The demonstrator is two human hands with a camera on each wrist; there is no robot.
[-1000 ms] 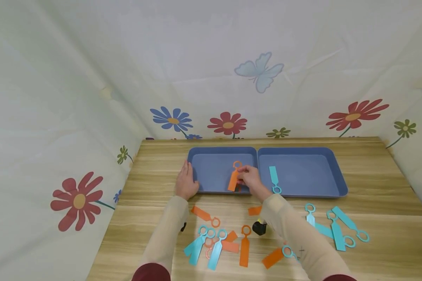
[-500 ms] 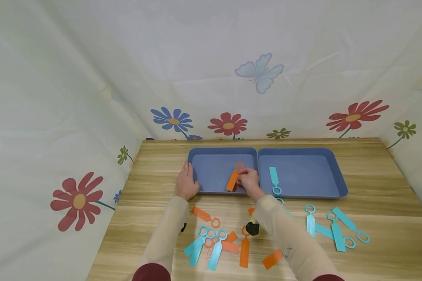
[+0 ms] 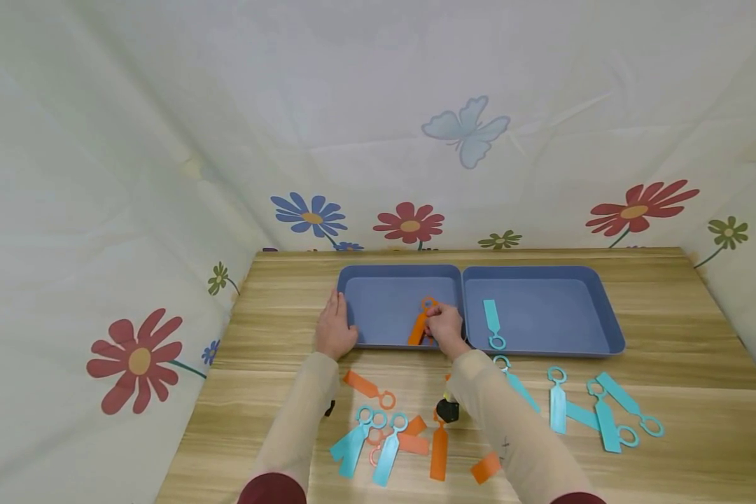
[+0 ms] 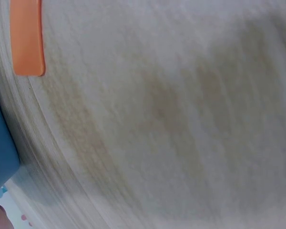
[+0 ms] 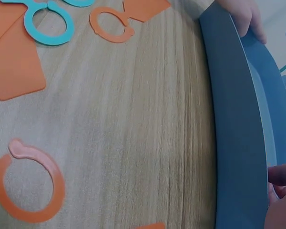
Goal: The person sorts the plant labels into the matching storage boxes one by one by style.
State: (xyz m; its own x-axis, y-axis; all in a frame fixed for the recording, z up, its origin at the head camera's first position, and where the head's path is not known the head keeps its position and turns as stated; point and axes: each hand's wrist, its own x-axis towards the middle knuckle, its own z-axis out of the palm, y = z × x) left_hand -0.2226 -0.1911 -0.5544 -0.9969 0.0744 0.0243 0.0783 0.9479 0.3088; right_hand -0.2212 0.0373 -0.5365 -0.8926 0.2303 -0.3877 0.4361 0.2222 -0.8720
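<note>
In the head view the left hand rests with fairly straight fingers against the left end of the left blue tray. The right hand is over that tray's right part and pinches an orange tag with a ring end, which lies low and tilted inside. Part of another orange piece shows beside the fingers. The right wrist view shows the right hand at its right edge, mostly cut off behind the tray wall; the left hand touches the tray's far end.
The right blue tray adjoins the left one and holds a turquoise tag. Several orange and turquoise tags, such as a turquoise one and an orange one, lie on the wooden table in front, some overlapping.
The right hand has lowered slightly into the left tray with the orange tag, and its forearm has shifted left, uncovering a turquoise tag on the table. The left hand has stayed in place.
</note>
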